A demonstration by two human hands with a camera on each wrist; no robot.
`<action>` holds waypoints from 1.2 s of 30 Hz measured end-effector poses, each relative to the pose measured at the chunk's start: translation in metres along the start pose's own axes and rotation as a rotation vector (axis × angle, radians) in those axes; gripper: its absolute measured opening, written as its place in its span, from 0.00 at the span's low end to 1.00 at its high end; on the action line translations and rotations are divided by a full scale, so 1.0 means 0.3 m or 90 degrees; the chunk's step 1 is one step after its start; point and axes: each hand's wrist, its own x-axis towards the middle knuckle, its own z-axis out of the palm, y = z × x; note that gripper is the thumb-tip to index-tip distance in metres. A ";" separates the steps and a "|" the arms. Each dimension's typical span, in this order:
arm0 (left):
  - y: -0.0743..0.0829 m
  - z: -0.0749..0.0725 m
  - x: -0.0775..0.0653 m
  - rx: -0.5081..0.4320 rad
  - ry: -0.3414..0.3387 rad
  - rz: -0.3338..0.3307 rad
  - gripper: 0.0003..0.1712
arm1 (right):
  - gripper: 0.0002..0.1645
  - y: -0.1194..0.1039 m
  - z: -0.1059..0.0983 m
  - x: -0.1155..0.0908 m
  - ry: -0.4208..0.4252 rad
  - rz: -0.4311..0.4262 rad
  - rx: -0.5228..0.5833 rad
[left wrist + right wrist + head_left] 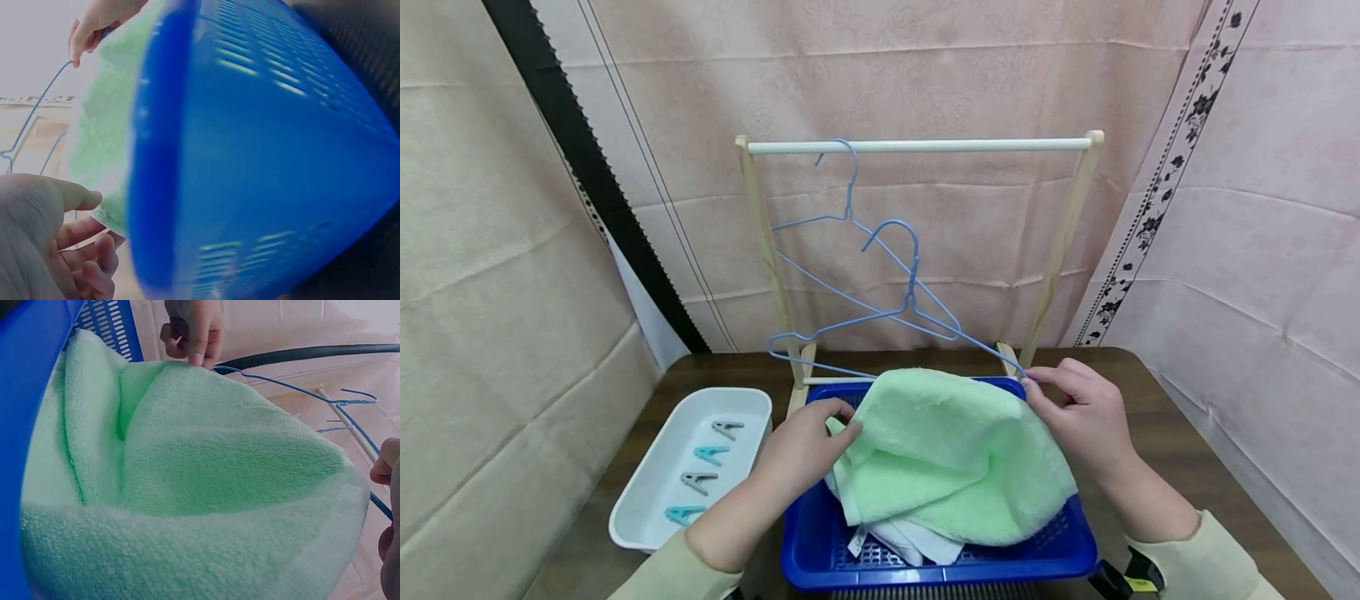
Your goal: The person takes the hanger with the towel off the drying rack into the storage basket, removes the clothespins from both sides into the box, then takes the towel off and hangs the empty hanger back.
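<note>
A light green terry towel (955,458) lies bunched over the blue basket (940,575), covering much of its opening. My left hand (808,446) pinches the towel's left edge between thumb and fingers; the right wrist view shows this hand (197,328) at the towel's far edge. With my right hand (1086,412) I hold a blue wire hanger (915,254) by its right corner. The hanger is tilted, hook up, and its lower bar passes behind the towel. In the right wrist view, my right hand (390,550) grips the blue wire beside the towel.
A second blue hanger (853,171) hangs from the white bar (955,146) of a wooden rack behind the basket. Left of the basket, a white tray (647,479) holds several clothespins (700,481). White cloth (917,537) shows under the towel. Everything stands on a brown table (1165,417).
</note>
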 end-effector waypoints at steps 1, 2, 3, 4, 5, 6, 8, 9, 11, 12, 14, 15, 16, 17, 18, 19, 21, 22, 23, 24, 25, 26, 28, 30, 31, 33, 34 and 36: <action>0.005 -0.004 0.002 -0.004 0.003 0.003 0.08 | 0.12 -0.001 0.000 0.000 -0.001 -0.001 0.000; 0.010 -0.007 0.004 -0.007 0.005 0.008 0.07 | 0.12 -0.003 0.000 0.001 -0.002 -0.001 0.000; 0.015 -0.011 0.006 -0.010 0.008 0.008 0.07 | 0.12 -0.004 0.000 0.001 -0.003 -0.002 0.000; 0.020 -0.014 0.007 -0.013 0.008 0.006 0.07 | 0.12 -0.006 0.000 0.002 -0.003 -0.002 0.001; 0.025 -0.017 0.009 -0.016 0.009 0.006 0.07 | 0.12 -0.007 0.000 0.002 -0.003 -0.003 0.003; 0.030 -0.019 0.011 -0.019 0.010 0.005 0.07 | 0.12 -0.008 -0.001 0.003 -0.004 -0.003 0.004; 0.040 -0.023 0.016 -0.023 0.011 0.004 0.08 | 0.12 -0.008 -0.001 0.004 -0.005 -0.004 0.006; 0.046 -0.025 0.017 -0.025 0.012 0.002 0.08 | 0.12 -0.008 -0.001 0.004 -0.006 -0.003 0.006; 0.056 -0.027 0.023 -0.028 0.014 0.005 0.09 | 0.12 -0.007 -0.002 0.005 -0.005 -0.001 0.007; 0.060 -0.027 0.026 -0.031 0.016 0.007 0.09 | 0.12 -0.007 -0.002 0.005 -0.006 0.000 0.005; 0.069 -0.027 0.031 -0.037 0.018 0.014 0.09 | 0.12 -0.006 -0.001 0.004 -0.007 0.003 0.004; 0.072 -0.026 0.033 -0.041 0.019 0.018 0.09 | 0.12 -0.006 -0.001 0.003 -0.007 0.003 0.003; 0.076 -0.025 0.035 -0.044 0.019 0.021 0.09 | 0.12 -0.005 -0.001 0.003 -0.006 0.004 0.004; 0.079 -0.024 0.036 -0.046 0.019 0.025 0.09 | 0.12 -0.004 0.000 0.002 -0.006 0.004 0.003; 0.082 -0.022 0.036 -0.047 0.018 0.030 0.09 | 0.12 -0.004 0.001 0.002 -0.007 0.003 0.003; 0.085 -0.021 0.036 -0.049 0.017 0.033 0.09 | 0.13 -0.004 0.001 0.001 -0.007 0.002 0.004; 0.090 -0.017 0.034 -0.051 0.016 0.039 0.08 | 0.13 -0.003 0.002 0.001 -0.006 0.001 0.007; 0.091 -0.015 0.033 -0.049 0.017 0.042 0.08 | 0.13 -0.003 0.003 0.001 -0.006 0.000 0.008; 0.092 -0.013 0.033 -0.049 0.018 0.045 0.07 | 0.13 -0.003 0.003 0.001 -0.005 0.000 0.009; 0.093 -0.012 0.032 -0.048 0.021 0.050 0.06 | 0.13 -0.003 0.004 0.002 -0.005 -0.002 0.011; 0.093 -0.011 0.031 -0.046 0.023 0.054 0.06 | 0.13 -0.003 0.004 0.002 -0.004 -0.003 0.013; 0.093 -0.009 0.031 -0.043 0.025 0.059 0.05 | 0.13 -0.003 0.005 0.002 -0.004 -0.004 0.013; 0.093 -0.008 0.030 -0.037 0.026 0.061 0.04 | 0.13 -0.005 0.006 0.003 -0.004 -0.008 0.015; 0.092 -0.006 0.031 -0.032 0.024 0.060 0.04 | 0.13 -0.006 0.007 0.005 -0.004 -0.011 0.015; 0.091 -0.005 0.030 -0.029 0.022 0.056 0.04 | 0.13 -0.007 0.007 0.006 -0.004 -0.013 0.014; 0.088 -0.004 0.031 -0.022 0.019 0.051 0.05 | 0.13 -0.007 0.008 0.007 -0.004 -0.015 0.013; 0.086 -0.002 0.032 -0.017 0.018 0.049 0.05 | 0.13 -0.007 0.007 0.007 -0.003 -0.014 0.012; 0.081 0.002 0.033 -0.006 0.013 0.046 0.05 | 0.13 -0.005 0.007 0.007 -0.002 -0.012 0.011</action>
